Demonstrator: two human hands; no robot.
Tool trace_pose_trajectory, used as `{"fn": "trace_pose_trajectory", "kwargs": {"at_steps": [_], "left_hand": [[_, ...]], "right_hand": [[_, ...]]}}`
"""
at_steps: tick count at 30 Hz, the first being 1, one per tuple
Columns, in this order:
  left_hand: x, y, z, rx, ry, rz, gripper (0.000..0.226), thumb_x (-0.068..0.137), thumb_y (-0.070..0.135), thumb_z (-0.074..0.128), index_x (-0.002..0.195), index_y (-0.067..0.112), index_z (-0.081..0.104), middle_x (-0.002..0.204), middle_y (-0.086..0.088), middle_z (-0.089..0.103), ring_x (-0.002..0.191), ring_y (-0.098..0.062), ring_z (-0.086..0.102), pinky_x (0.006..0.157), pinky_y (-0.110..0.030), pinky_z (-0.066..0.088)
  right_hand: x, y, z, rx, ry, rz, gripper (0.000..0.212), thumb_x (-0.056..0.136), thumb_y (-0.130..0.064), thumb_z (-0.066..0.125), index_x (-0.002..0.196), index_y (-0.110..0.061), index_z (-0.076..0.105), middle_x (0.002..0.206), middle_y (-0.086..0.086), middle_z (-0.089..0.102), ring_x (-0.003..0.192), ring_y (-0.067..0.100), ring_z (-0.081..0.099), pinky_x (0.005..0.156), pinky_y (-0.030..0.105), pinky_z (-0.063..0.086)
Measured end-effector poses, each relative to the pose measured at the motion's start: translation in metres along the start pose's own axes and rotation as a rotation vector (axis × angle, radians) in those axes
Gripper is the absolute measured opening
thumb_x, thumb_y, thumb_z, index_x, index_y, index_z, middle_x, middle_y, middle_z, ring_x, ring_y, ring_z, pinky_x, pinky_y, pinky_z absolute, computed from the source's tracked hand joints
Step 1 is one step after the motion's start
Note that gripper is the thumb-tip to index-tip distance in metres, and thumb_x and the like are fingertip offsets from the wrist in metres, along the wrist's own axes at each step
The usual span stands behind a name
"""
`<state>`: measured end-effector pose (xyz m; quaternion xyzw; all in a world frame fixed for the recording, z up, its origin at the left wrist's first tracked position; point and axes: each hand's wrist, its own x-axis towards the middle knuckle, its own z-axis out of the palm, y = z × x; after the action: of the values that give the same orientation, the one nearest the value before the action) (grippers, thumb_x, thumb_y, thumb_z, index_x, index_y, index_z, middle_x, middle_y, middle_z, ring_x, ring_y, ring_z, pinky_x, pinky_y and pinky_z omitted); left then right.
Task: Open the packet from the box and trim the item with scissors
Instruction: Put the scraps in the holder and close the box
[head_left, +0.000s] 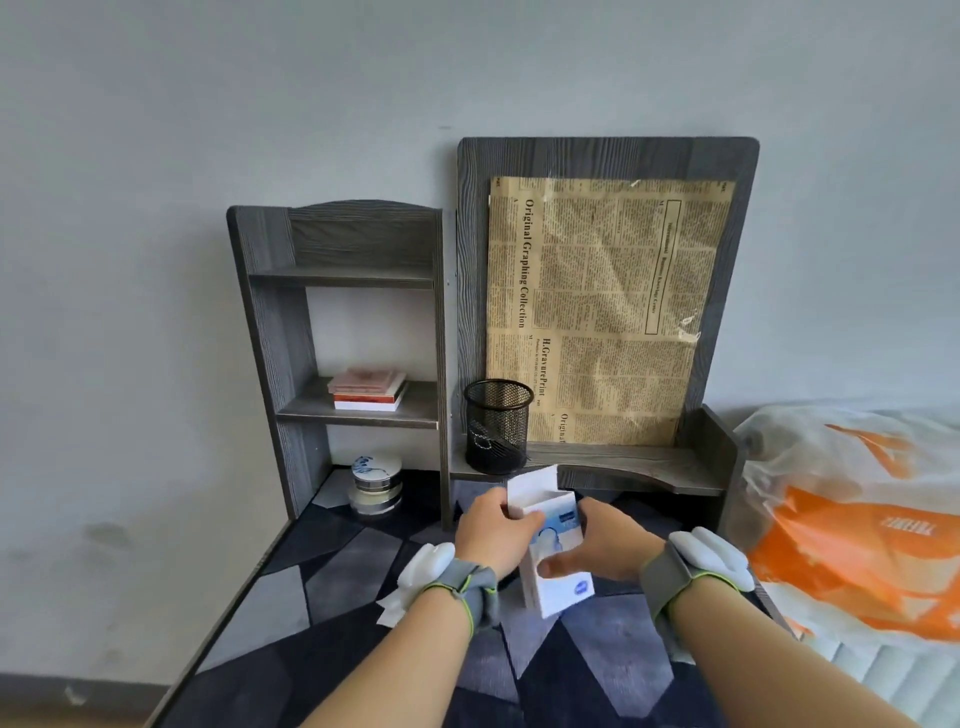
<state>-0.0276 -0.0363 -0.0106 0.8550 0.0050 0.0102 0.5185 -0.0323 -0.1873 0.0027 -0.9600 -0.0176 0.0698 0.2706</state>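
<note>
— What's the count?
— One box (551, 587), two hands, left hand (491, 535) and right hand (608, 551), and two wristbands (462, 587) (670, 577).
— The shelf (311, 410)?
— One mesh cup (497, 426), one newspaper sheet (602, 312), one stack of books (369, 389).

A grey strap (667, 574) edged in lime green, carrying a white pod (711, 558), circles each bare wrist.

One wide-angle view comes from the person's head, facing forward and tilted down. Both forearms enter from the bottom edge. The left hand (488, 535) and right hand (608, 545) hold a small white-and-blue cardboard box (558, 592) close below the lens, at lower centre. The dark geometric-patterned tabletop (332, 577) fills the lower frame. A grey wood-grain shelf unit (291, 322) stands straight ahead against the pale wall (208, 104). An orange-and-clear plastic bag (857, 519) lies at the right edge.
</note>
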Motion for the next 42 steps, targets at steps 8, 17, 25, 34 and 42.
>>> {"fn": "trace_pose_trajectory", "kwargs": {"at_steps": [8, 17, 25, 34, 42], "left_hand": [[-0.008, -0.003, -0.021, -0.336, -0.281, -0.076, 0.029, 0.085, 0.003, 0.059, 0.106, 0.024, 0.062, 0.102, -0.002, 0.066, 0.098, -0.026, 0.063, 0.091, -0.049, 0.051], [-0.005, -0.006, -0.02, -0.367, -0.032, 0.06, 0.033, 0.074, -0.002, 0.072, 0.086, 0.021, 0.052, 0.082, 0.003, 0.068, 0.078, -0.019, 0.064, 0.079, -0.049, 0.055], [-0.004, -0.009, -0.016, -0.28, 0.012, 0.089, 0.029, 0.069, 0.004, 0.077, 0.075, 0.023, 0.055, 0.085, 0.0, 0.068, 0.081, -0.017, 0.065, 0.086, -0.045, 0.056], [-0.002, -0.007, -0.02, -0.274, 0.053, 0.023, 0.023, 0.056, 0.021, 0.078, 0.073, 0.026, 0.063, 0.084, -0.002, 0.072, 0.088, -0.021, 0.069, 0.085, -0.045, 0.057], [-0.007, -0.004, -0.017, -0.243, 0.026, 0.109, 0.033, 0.073, 0.008, 0.073, 0.084, 0.035, 0.056, 0.094, 0.0, 0.071, 0.086, -0.016, 0.068, 0.086, -0.046, 0.056]], "right_hand": [[-0.02, -0.019, -0.022, 0.612, 0.04, -0.014, 0.034, 0.08, -0.01, 0.068, 0.112, -0.017, 0.059, 0.108, 0.01, 0.066, 0.092, 0.023, 0.064, 0.082, 0.042, 0.056], [-0.022, -0.022, -0.026, 0.747, 0.159, 0.01, 0.023, 0.083, 0.007, 0.059, 0.102, -0.004, 0.065, 0.097, 0.013, 0.066, 0.09, 0.027, 0.062, 0.088, 0.044, 0.055], [-0.017, -0.017, -0.018, 0.699, 0.274, 0.012, 0.022, 0.073, 0.007, 0.069, 0.073, -0.014, 0.065, 0.083, 0.016, 0.068, 0.078, 0.031, 0.065, 0.078, 0.047, 0.058], [-0.024, -0.022, -0.025, 0.872, 0.207, -0.03, 0.01, 0.081, -0.003, 0.065, 0.081, -0.009, 0.073, 0.08, 0.009, 0.069, 0.074, 0.017, 0.063, 0.066, 0.031, 0.056], [-0.021, -0.018, -0.023, 0.532, 0.279, -0.068, 0.018, 0.076, -0.001, 0.071, 0.076, -0.019, 0.072, 0.083, 0.01, 0.074, 0.073, 0.02, 0.065, 0.068, 0.029, 0.059]]}}
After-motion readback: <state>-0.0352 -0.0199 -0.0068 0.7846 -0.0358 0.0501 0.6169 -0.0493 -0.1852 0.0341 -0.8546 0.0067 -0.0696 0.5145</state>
